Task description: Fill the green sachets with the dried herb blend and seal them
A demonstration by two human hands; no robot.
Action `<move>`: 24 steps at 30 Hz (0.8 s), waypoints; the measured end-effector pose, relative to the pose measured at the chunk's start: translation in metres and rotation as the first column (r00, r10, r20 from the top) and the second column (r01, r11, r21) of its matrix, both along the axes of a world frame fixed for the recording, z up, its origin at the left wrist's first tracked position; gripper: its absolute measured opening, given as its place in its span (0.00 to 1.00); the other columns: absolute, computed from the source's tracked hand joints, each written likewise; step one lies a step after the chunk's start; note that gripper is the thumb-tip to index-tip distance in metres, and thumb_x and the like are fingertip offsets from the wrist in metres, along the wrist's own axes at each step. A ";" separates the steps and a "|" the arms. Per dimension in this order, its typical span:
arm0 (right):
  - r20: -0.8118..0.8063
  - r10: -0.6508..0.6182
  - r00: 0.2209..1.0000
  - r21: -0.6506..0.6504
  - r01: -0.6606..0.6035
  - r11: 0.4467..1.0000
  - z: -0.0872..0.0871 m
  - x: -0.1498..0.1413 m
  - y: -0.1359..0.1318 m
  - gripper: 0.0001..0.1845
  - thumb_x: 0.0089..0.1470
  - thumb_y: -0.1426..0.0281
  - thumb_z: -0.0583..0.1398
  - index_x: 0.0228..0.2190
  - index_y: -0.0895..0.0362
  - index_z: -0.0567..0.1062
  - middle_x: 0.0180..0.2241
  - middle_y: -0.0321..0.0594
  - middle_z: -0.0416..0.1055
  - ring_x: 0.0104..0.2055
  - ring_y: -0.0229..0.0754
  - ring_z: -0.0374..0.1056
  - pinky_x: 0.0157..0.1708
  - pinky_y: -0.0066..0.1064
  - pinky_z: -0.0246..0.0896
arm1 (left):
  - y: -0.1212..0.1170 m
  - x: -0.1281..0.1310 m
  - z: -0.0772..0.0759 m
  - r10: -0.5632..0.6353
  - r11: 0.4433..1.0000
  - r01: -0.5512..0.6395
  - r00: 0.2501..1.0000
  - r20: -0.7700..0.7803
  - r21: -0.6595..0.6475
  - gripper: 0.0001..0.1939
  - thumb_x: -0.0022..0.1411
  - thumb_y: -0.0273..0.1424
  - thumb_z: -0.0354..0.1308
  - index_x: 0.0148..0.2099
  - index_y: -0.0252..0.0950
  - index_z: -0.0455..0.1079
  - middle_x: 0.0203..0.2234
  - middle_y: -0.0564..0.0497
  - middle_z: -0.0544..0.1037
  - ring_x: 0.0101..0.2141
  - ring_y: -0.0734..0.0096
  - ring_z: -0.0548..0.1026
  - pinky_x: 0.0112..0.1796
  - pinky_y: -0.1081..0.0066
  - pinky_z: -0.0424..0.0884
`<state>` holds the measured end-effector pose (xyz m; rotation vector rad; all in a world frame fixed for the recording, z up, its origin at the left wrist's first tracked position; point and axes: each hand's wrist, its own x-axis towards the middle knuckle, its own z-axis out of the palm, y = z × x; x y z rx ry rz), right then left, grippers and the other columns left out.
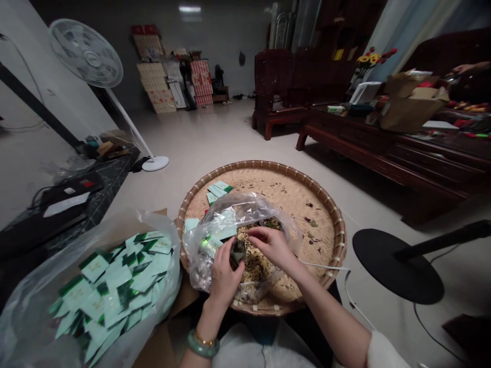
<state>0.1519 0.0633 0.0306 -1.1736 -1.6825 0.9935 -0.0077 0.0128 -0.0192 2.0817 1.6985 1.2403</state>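
My left hand (226,268) is closed round a small dark green pouch (239,250), held upright above an open clear plastic bag (203,258). To its right, my right hand (274,248) hovers over the bag's contents with fingertips drawn together; what they hold, if anything, is too small to make out. Dried yellowish and dark bits (257,263) fill the bag, which lies in a round woven bamboo tray (284,179). Pale green packets (220,189) lie at the tray's left side, some of them behind or under the bag's film.
On the left, a large plastic bag (161,225) holds many pale green packets (111,276). A white standing fan (155,163) is beyond it. A black round stand base (397,266) and a white cable (326,266) are on the right, below a dark wooden table (345,133). Another person's hand (464,68) shows far right.
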 end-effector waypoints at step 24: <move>0.273 0.135 0.953 0.265 -0.209 0.941 -0.005 0.001 -0.039 0.08 0.55 0.72 0.57 0.36 0.52 0.74 0.39 0.45 0.70 0.41 0.46 0.67 0.40 0.38 0.64 | -0.010 0.000 -0.004 -0.087 0.990 0.093 0.994 -0.059 0.109 0.28 0.57 0.23 0.52 0.60 0.37 0.56 0.49 0.41 0.72 0.50 0.58 0.70 0.51 0.55 0.67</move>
